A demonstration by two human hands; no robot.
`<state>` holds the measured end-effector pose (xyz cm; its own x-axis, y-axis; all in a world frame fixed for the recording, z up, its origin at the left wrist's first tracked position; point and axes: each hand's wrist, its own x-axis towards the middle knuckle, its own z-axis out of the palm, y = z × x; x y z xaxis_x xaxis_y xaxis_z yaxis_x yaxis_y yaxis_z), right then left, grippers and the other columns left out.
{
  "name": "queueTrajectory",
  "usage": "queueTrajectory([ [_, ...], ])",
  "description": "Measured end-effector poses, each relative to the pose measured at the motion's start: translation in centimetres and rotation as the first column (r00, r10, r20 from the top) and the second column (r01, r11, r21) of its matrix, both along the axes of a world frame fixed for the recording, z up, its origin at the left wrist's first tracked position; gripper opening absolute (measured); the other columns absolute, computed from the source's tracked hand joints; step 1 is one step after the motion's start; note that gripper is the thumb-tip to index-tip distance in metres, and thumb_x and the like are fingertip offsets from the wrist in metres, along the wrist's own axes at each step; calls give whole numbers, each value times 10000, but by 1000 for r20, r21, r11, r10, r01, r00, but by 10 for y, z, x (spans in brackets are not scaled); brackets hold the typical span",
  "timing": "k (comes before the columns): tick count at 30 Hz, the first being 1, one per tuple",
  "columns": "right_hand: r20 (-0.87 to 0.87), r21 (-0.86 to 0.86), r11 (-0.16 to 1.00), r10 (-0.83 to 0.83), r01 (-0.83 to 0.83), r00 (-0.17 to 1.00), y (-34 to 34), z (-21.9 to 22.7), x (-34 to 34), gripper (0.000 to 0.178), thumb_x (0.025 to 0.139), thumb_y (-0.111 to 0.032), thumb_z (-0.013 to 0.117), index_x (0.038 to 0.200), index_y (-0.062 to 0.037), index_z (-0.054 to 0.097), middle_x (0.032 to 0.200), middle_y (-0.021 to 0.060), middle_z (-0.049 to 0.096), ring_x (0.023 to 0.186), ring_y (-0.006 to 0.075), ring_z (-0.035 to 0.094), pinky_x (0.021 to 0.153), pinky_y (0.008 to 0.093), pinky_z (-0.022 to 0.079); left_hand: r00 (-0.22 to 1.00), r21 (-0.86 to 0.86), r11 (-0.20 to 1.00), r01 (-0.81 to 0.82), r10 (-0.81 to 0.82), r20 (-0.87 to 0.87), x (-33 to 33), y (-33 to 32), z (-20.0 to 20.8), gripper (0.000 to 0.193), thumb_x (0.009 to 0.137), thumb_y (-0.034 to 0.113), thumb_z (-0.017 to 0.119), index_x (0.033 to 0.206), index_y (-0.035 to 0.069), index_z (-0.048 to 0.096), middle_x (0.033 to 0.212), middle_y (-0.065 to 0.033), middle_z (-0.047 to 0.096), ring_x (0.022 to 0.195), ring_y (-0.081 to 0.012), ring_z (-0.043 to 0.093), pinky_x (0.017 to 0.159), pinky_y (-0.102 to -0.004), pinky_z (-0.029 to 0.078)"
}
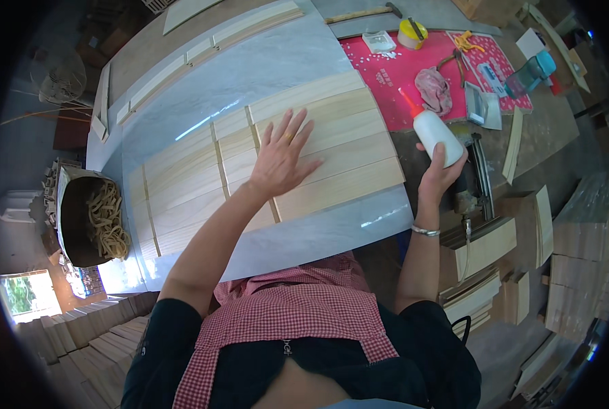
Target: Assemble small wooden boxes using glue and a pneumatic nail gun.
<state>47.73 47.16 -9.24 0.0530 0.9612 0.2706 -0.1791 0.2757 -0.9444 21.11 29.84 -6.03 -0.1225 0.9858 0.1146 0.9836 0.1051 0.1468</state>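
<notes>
My left hand (pixel 283 155) lies flat with its fingers spread on a row of pale wooden boards (pixel 345 146) set side by side. Grooves run across these boards at several places. In my right hand (pixel 443 172) is a white squeeze bottle (pixel 436 138) with a red nozzle, held tilted just past the boards' right edge. The nozzle points up and to the left, toward a pink crumpled cloth (pixel 433 91). Beneath the boards is a grey-white glossy tabletop (pixel 304 249).
Thin wooden strips (pixel 158 85) line the table's far side. A box (pixel 79 218) of loose curled strips stands at the left. A red mat (pixel 379 82) holds a yellow tape roll (pixel 411 34) and pincers (pixel 460 65). A nail gun (pixel 478 180) and a teal bottle (pixel 531 73) are at right.
</notes>
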Motion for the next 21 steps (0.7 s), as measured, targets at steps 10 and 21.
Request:
queueTrajectory([
  [10, -277, -97, 993, 32, -61, 960, 52, 8, -30, 537, 971, -243, 678, 1288, 66, 375, 1266, 283, 479, 969, 402, 667, 859, 439, 646, 941, -110, 936, -334, 323, -104, -68, 10, -26, 768, 997, 562, 497, 1567, 74, 334, 1683, -108, 218, 1560, -343, 160, 1224, -577, 193],
  [21, -235, -224, 942, 197, -251, 952, 68, -4, -106, 642, 933, -329, 718, 1245, 106, 363, 1190, 290, 514, 906, 347, 695, 759, 351, 656, 952, -172, 937, -305, 293, -90, -75, 7, -30, 812, 998, 582, 473, 1607, 89, 257, 1698, -68, 189, 1574, -312, 111, 1233, -577, 150],
])
